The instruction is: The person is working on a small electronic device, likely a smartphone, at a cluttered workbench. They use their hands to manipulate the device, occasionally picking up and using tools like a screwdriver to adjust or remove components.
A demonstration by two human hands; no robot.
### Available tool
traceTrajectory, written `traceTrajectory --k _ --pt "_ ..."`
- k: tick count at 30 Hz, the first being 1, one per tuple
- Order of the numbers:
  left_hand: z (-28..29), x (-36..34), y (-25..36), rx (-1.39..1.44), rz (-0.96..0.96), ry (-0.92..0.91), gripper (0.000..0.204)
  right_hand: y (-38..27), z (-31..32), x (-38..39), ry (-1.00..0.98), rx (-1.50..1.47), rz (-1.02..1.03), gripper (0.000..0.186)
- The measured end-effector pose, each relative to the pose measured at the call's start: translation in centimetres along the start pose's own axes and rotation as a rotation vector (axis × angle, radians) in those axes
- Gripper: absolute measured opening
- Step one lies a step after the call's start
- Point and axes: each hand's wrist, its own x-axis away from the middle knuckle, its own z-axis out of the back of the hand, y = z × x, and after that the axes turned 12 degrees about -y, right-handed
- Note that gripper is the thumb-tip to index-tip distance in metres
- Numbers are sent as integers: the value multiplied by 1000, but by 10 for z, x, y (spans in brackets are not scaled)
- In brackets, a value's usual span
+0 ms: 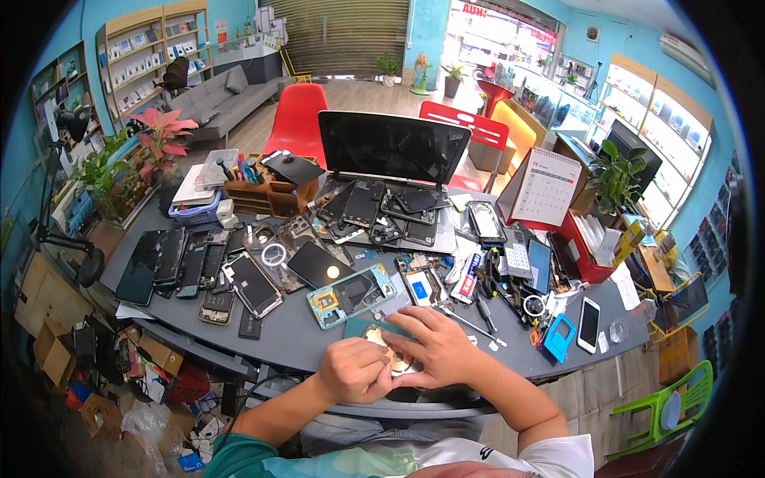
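Note:
At the near edge of the desk, my hands meet over a small, pale, metallic phone part (374,335) with a copper-coloured patch. My right hand (437,347) grips it, fingers bent over its top and thumb along the near side. My left hand (351,371) is closed against the part's near left side; whatever its fingers pinch is hidden. Under the part lies a teal mat (355,325). Just beyond is a light-blue phone frame (352,298) with its inside showing. An opened phone (422,284) with a blue square lies to its right.
Several dark phones and screens (255,284) cover the desk's left. Behind them stand a wooden organizer (275,197) and a laptop (394,147) heaped with phone parts. Rightward are a screwdriver (486,315), a blue tray (559,338), a white phone (588,325) and a desk calendar (542,188).

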Motion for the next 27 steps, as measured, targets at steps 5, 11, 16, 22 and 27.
traceTrajectory --k 5,11,16,22,27 --pt "1 -2 2 13 -6 15 9 -1 1 0 0 37 -8 82" --pt "0 0 0 3 -1 13 9 0 2 -1 -16 42 8 86" --pt "-3 2 1 9 9 11 9 0 0 4 -13 14 -15 87" --pt "-3 0 -2 22 -40 37 8 -1 3 -2 -32 36 -12 88" --pt "-3 -1 -2 21 -35 37 8 1 0 0 -18 24 -4 85"
